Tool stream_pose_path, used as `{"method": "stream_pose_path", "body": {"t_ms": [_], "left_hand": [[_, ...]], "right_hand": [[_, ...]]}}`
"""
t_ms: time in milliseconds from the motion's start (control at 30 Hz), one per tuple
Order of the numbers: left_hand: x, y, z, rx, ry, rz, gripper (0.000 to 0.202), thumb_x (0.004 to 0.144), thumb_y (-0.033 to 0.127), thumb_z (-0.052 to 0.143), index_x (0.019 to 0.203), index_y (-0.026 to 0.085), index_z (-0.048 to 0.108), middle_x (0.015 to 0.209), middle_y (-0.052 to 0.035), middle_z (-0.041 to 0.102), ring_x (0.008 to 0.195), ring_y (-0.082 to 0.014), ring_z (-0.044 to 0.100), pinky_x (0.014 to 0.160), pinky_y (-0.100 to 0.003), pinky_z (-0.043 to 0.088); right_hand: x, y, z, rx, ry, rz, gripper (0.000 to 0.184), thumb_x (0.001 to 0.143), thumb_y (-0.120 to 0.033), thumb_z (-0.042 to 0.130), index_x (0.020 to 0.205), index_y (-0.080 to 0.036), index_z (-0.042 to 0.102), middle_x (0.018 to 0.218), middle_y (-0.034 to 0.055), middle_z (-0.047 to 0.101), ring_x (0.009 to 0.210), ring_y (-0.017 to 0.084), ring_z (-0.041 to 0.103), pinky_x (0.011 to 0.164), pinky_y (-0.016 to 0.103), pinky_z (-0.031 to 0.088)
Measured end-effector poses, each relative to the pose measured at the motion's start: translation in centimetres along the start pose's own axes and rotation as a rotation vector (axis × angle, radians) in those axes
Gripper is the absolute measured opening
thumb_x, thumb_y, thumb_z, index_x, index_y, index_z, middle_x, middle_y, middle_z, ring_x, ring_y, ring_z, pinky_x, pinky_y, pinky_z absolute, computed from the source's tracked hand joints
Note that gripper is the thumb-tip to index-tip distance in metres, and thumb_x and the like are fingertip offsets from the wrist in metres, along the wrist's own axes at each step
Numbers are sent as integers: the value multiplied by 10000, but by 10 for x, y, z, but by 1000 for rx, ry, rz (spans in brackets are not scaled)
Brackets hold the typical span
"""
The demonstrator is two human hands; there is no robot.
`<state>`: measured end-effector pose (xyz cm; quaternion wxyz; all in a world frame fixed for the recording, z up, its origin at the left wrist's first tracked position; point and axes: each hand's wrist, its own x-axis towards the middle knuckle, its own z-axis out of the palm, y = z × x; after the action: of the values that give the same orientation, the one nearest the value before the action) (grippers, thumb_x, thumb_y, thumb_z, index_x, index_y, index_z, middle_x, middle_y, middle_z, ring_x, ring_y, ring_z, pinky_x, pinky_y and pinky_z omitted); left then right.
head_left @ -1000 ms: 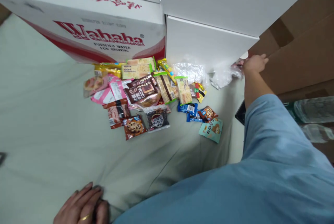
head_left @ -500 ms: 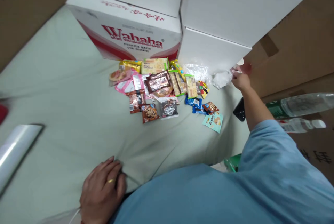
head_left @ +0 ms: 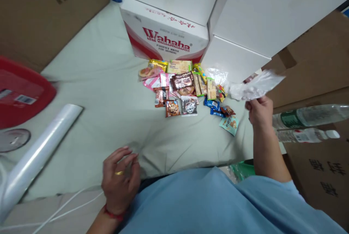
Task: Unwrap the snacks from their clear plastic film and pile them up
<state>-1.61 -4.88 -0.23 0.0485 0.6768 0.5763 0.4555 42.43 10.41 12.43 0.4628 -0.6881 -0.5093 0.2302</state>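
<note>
My right hand [head_left: 260, 110] is closed on a crumpled clear plastic bag [head_left: 255, 87], lifted above the pale green sheet [head_left: 109, 110] just right of the snack pile. The pile of several small snack packets [head_left: 188, 88] lies at the foot of the boxes; a teal packet [head_left: 229, 124] sits nearest my right hand. My left hand [head_left: 121, 179], with a gold ring and a red wrist cord, hovers low over the sheet near my body, fingers loosely curled and apart, holding nothing.
A red and white Wahaha carton [head_left: 166, 34] and white boxes [head_left: 245, 19] stand behind the snacks. Brown cartons [head_left: 40, 12] flank both sides. Two water bottles [head_left: 308, 125] lie at right. A roll of clear film [head_left: 38, 154] and a red lid [head_left: 21, 96] are at left.
My right hand drew back from the white box's corner, lifting the plastic bag off the sheet. My left hand rose from the sheet. The view pulled back and swung left.
</note>
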Motion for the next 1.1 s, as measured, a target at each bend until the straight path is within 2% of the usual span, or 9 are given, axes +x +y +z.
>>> {"method": "stream_pose_path", "body": {"t_ms": [133, 300, 433, 567, 633, 733, 833, 967, 1100], "left_hand": [[19, 26, 9, -204, -148, -47, 282, 979, 179, 586, 1250, 256, 610, 1210, -80, 666, 1154, -226, 643, 1004, -410, 559], [52, 42, 36, -423, -288, 38, 680, 979, 473, 638, 1581, 288, 381, 1589, -169, 473, 1480, -318, 460, 1200, -544, 419], [72, 41, 55, -611, -470, 30, 482, 954, 545, 656, 1325, 238, 667, 1328, -151, 696, 1335, -313, 596, 1184, -517, 410], [66, 35, 65, -728, -477, -384, 370, 989, 527, 578, 863, 200, 698, 794, -39, 705, 774, -180, 654, 789, -314, 527], [60, 37, 67, -734, -356, -585, 380, 970, 542, 588, 826, 196, 653, 722, -4, 649, 692, -147, 588, 682, -260, 478], [54, 43, 68, -724, -286, -662, 406, 953, 570, 594, 792, 198, 621, 701, 12, 613, 673, -133, 543, 656, -244, 445], [51, 46, 67, -712, -304, -653, 441, 968, 598, 553, 771, 206, 594, 692, 16, 588, 669, -137, 522, 645, -251, 427], [48, 34, 63, -578, -210, -727, 449, 1001, 585, 512, 739, 220, 532, 623, 43, 479, 622, -132, 435, 601, -256, 374], [50, 21, 59, -535, -152, -767, 462, 1011, 581, 498, 714, 228, 491, 611, 50, 447, 616, -130, 409, 594, -262, 360]], "right_hand": [[-81, -20, 46, 522, -514, 298, 339, 771, -514, 710, 714, -234, 528, 546, -54, 356, 475, 91, 243, 480, 237, 253], [-132, -9, 101, 875, -1081, 656, 454, 807, -488, 678, 594, -231, 371, 431, -85, 236, 408, 74, 164, 387, 190, 169], [-134, 1, 114, 926, -1372, 781, 458, 817, -482, 668, 579, -226, 373, 399, -77, 256, 374, 72, 156, 354, 179, 138], [-124, -3, 109, 868, -1078, 709, 446, 919, -570, 629, 696, -206, 498, 498, -72, 333, 419, 75, 174, 389, 171, 198], [-123, -6, 111, 804, -788, 572, 454, 928, -659, 617, 851, -213, 583, 630, -39, 473, 481, 88, 319, 455, 183, 324], [-133, -3, 125, 551, -526, 349, 538, 845, -698, 704, 1138, -256, 620, 1021, 52, 652, 814, 164, 588, 675, 263, 514], [-145, 6, 144, 254, -479, 226, 692, 716, -566, 856, 1282, -271, 588, 1143, 61, 666, 985, 210, 615, 818, 324, 538], [-145, 14, 150, 294, -557, 291, 426, 752, -514, 816, 1020, -214, 675, 768, -16, 613, 678, 144, 542, 634, 273, 466], [-139, 14, 136, 355, -554, 334, 405, 739, -529, 829, 910, -188, 692, 665, -43, 552, 557, 100, 447, 516, 234, 385]]}}
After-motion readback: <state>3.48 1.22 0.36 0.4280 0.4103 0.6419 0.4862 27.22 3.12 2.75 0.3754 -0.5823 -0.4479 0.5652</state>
